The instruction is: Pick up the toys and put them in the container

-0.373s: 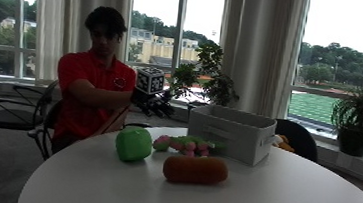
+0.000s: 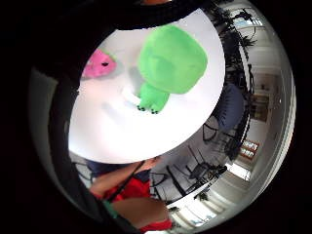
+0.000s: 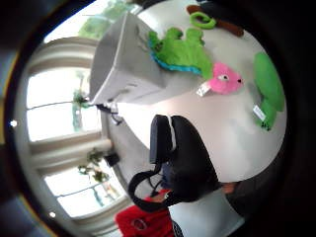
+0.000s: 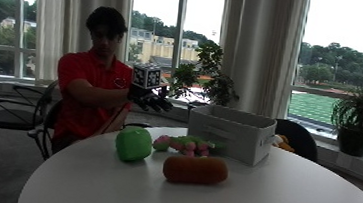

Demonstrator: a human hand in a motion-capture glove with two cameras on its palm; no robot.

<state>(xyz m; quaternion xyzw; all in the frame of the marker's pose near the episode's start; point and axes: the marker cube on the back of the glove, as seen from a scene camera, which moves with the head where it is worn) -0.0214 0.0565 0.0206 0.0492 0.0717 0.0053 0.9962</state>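
Observation:
My gloved right hand [image 4: 153,102] hangs in the air above the table's far edge, behind the toys, with fingers relaxed and nothing in them. Its thumb [image 3: 183,158] shows in the thumb side palm view. A round green plush toy [image 4: 134,144] [image 2: 170,61] [image 3: 269,89] lies on the white table [image 4: 279,201], below and nearest to the hand. Beside it lies a pink and green plush toy [image 4: 187,145] [image 3: 190,54], whose pink head [image 2: 100,63] also shows. A brown plush toy [image 4: 195,169] [image 3: 217,22] lies nearer the front. The grey container [image 4: 237,133] [image 3: 123,59] stands to the right of the toys.
Chairs [image 4: 6,115] stand on the floor behind and to the left of the table. Potted plants [image 4: 360,119] line the window sill. Another chair [image 4: 297,138] with a small yellow thing on it stands behind the container.

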